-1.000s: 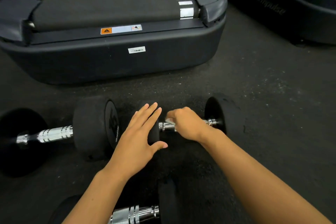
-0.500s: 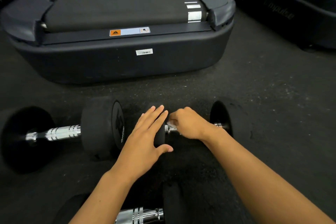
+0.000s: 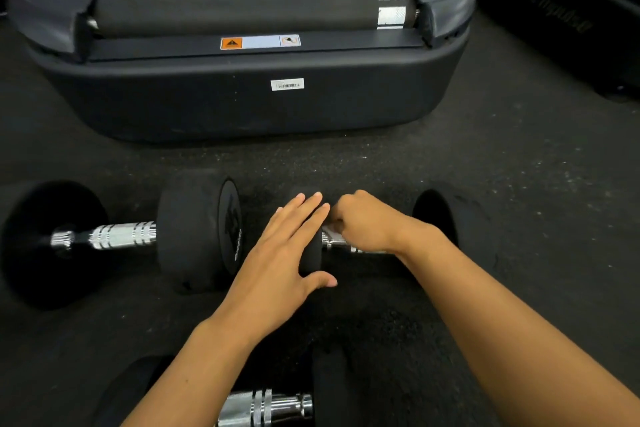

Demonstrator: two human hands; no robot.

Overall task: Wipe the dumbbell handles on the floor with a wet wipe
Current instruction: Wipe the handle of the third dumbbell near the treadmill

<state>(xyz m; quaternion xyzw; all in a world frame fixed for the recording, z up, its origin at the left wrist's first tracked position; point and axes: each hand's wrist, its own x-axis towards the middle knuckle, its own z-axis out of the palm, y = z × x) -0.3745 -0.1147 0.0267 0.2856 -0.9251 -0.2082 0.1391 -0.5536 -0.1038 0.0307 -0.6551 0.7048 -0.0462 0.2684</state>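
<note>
— Where's your right hand [image 3: 367, 222]?
— At three o'clock from your left, fingers curled round the wet wipe [image 3: 329, 229] on the middle dumbbell [image 3: 450, 218] handle, on the floor [image 3: 519, 166] at six o'clock from the treadmill [image 3: 242, 97].
— And your left hand [image 3: 277, 267]?
— Fingers straight, pressed flat on that dumbbell's near-side weight; a second dumbbell [image 3: 194, 232] lies at nine o'clock, a third [image 3: 266, 407] at six

Dark speckled floor [image 3: 519, 184] bears three dumbbells [image 3: 114, 236] and a treadmill [image 3: 242, 97].
</note>
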